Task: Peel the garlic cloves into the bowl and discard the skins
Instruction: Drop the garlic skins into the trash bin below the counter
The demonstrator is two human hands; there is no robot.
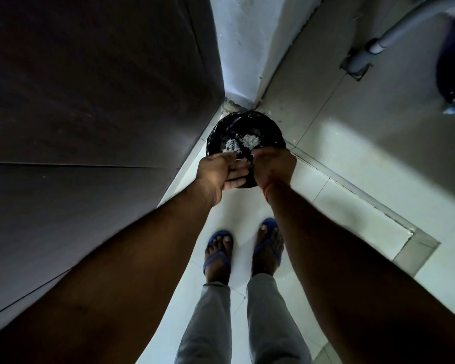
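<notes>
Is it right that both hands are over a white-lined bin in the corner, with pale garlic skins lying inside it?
Not quite: the bin is lined with a black bag, not a white one. The head view shows the left hand and right hand over its near rim in the corner, and pale garlic skins inside.

Right hand [272,166] fingers hidden; grasp unclear.

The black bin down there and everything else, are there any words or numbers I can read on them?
None. No words, numbers or labels show anywhere: not on the black bin, the blue sandals, the grey pipe or the dark door. The white bits in the bin are scraps, not print.
</notes>
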